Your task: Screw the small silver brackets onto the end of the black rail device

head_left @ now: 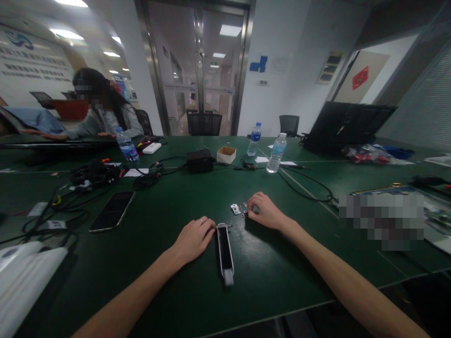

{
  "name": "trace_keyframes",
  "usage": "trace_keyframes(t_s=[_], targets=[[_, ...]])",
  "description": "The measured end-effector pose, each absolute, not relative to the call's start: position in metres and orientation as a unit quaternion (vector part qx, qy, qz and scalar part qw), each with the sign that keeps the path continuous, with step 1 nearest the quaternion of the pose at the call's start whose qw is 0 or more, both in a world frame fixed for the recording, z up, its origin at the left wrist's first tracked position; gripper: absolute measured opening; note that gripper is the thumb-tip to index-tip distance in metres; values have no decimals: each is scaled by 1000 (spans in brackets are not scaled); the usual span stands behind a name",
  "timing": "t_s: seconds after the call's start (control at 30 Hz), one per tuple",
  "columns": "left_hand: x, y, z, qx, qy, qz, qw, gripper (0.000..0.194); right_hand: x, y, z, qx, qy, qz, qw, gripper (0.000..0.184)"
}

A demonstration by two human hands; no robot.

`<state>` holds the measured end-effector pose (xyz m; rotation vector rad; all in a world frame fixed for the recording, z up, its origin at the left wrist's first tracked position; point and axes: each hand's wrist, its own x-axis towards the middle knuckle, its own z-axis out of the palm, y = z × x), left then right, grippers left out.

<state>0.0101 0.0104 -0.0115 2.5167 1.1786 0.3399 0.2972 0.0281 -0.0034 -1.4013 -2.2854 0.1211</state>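
A long, narrow silver frame (230, 253) lies on the green table (158, 286), with a dark middle and a grey block at its near end. Through its far end runs a thin metal rod (229, 226). My left hand (193, 238), a ring on one finger, rests beside the frame; its thumb and forefinger close on the rod's left end. To the far right, my right hand (265, 210) is pinched down at the table among several small nuts and washers (242, 215). What its fingertips hold is hidden. Left of them lies a small metal plate with holes (235, 209).
A phone (113, 211) and tangled cables (93, 172) lie on the left. Farther back stand a black box (199, 160), an open small carton (226, 155) and water bottles (276, 153). Circuit boards (437, 213) lie on the right. Another person (105, 110) sits at far left.
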Motion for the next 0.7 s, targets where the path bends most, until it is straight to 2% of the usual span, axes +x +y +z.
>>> trace_keyframes(t_s=[0.13, 0.3, 0.7], targets=[[10, 11, -13, 891, 404, 131, 162, 23, 284, 18, 1, -469, -833, 111, 272, 4], [11, 10, -11, 891, 410, 121, 152, 22, 262, 6, 0, -411, -851, 164, 282, 2], [11, 10, -13, 890, 409, 127, 155, 22, 255, 6, -5, -393, -853, 201, 278, 11]])
